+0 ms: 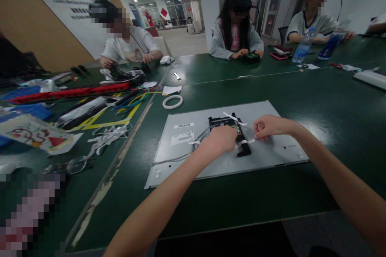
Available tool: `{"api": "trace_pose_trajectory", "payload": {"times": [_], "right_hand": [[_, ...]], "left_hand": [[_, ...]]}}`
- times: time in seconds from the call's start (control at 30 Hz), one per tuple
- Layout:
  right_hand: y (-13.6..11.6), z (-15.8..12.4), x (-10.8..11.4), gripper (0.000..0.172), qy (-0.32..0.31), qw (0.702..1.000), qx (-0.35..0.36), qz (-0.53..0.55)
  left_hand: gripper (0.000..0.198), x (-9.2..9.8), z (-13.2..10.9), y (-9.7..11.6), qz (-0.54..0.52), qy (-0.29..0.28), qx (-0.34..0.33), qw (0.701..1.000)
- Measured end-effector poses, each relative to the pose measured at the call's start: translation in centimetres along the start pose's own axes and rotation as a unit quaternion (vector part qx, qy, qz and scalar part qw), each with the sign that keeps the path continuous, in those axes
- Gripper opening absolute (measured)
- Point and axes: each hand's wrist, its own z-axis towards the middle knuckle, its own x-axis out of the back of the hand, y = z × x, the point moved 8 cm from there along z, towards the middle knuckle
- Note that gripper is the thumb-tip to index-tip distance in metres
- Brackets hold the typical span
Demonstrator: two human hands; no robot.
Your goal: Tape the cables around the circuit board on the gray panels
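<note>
A flat grey metal panel [177,160] with labels lies on the table before me. On its middle sits a black plastic bracket [245,149] with a small green circuit board partly showing. My left hand [222,139] rests over the bracket, fingers curled; what is beneath them is hidden. My right hand [267,127] is closed in a pinch at the bracket's right side, on the end of a white tape strip [249,142] that crosses the bracket. Another white strip [233,118] lies across its top. Grey cables [176,158] run left from the bracket over the panel.
A white tape roll [172,102] lies behind the panel, and a small wrench [177,76] farther back. Tangled white strips [111,136], glasses [76,164] and a red bar [72,92] clutter the left. Three people sit opposite; bottles [304,46] stand far right.
</note>
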Motion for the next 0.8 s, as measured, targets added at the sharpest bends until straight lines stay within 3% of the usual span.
{"api": "trace_pose_trajectory", "payload": {"times": [0.2, 0.4, 0.53, 0.67, 0.73, 0.8], "right_hand": [[-1.2, 0.4, -1.5, 0.02, -0.024, 0.999, 0.033, 0.002], [-0.5, 0.1, -0.7, 0.016, -0.005, 1.0, -0.002, -0.029], [-0.3, -0.2, -0.5, 0.017, -0.013, 0.999, -0.01, -0.03], [-0.3, -0.2, -0.6, 0.016, -0.009, 0.999, 0.002, -0.033], [-0.3, -0.1, -0.4, 0.015, 0.006, 0.999, 0.011, -0.036], [-0.4, 0.0, 0.0, 0.015, 0.03, 0.998, 0.026, -0.038]], "left_hand": [[0.029, 0.3, -0.2, 0.2, -0.002, 0.016, -0.001, 1.0], [0.026, 0.1, -0.2, 0.0, 0.019, -0.012, 0.001, 1.0], [0.019, 1.8, -1.7, -0.9, 0.006, -0.038, -0.036, 0.999], [0.026, 5.6, -3.9, -5.3, -0.061, 0.04, 0.032, 0.997], [0.03, 5.6, -4.6, -8.1, -0.1, 0.035, 0.088, 0.991], [0.033, 4.4, -4.9, -10.4, -0.128, 0.009, 0.123, 0.984]]}}
